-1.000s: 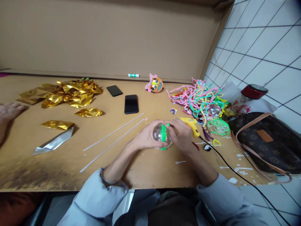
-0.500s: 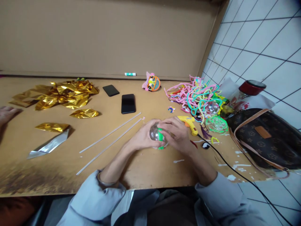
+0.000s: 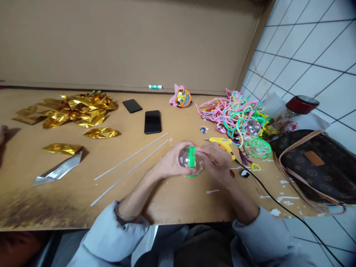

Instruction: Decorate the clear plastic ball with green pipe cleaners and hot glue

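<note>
My left hand (image 3: 172, 160) is closed around a clear plastic ball (image 3: 183, 158), thumb below and fingers over the top. A bright green band (image 3: 191, 157) runs around the middle of the ball. At the ball's right side, my right hand (image 3: 218, 161) has its fingers bent and pinched together close to the band's upper end. Whatever those fingertips grip, if anything, is too small to make out. Just beyond my right hand lies a yellow glue gun (image 3: 222, 142), its nozzle pointing left and its black cord trailing to the lower right.
Two thin white sticks (image 3: 130, 172) lie left of my hands. Gold foil (image 3: 83, 109), a silver strip (image 3: 59, 170) and two phones (image 3: 152, 121) are farther out. Right are tangled pipe cleaners (image 3: 230, 113), a brown bag (image 3: 306, 163) and a red-lidded jar (image 3: 302, 105). Another person's hand (image 3: 2, 133) shows far left.
My right hand has drawn back to the right off the ball's front, uncovering more of the green band. The other person's hand at the far left has pulled back toward the frame edge.
</note>
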`<state>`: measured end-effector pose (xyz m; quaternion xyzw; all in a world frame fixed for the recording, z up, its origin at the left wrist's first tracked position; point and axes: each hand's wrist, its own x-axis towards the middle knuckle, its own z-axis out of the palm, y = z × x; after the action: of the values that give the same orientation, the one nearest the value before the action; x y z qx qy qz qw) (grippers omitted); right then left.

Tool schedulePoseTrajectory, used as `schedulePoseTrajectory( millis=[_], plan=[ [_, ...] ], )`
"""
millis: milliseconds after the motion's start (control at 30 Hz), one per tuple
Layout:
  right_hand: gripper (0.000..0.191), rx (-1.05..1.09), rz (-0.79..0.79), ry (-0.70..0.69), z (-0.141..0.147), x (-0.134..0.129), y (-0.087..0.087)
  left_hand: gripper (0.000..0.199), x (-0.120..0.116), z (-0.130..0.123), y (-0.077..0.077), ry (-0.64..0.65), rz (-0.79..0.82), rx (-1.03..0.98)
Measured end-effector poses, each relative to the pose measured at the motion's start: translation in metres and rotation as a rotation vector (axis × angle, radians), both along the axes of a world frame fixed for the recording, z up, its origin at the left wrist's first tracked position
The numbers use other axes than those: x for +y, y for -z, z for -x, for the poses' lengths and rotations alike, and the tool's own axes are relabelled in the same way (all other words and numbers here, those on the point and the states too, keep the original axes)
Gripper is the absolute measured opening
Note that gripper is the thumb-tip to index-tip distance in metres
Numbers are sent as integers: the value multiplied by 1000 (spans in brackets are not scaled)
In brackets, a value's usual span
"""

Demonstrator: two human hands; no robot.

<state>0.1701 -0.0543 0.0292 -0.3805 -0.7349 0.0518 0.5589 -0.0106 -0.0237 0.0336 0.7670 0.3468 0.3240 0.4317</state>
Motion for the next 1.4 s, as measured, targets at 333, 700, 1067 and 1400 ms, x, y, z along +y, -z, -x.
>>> schedulePoseTrajectory(
  millis=[333,700,1067,1400],
  plan=[
    [10,71,26,-28,1,2,-1,62,0,0,2,-41,5,23],
    [6,130,93,3,5,3,1,66,0,0,2,-51,-2,40],
    [15,157,86,209,-6,7,9,71,8,1,13,-171,80,-94],
    [23,-76,293,690,-56,37,22,71,10,2,12,-258,75,-70]
  ],
)
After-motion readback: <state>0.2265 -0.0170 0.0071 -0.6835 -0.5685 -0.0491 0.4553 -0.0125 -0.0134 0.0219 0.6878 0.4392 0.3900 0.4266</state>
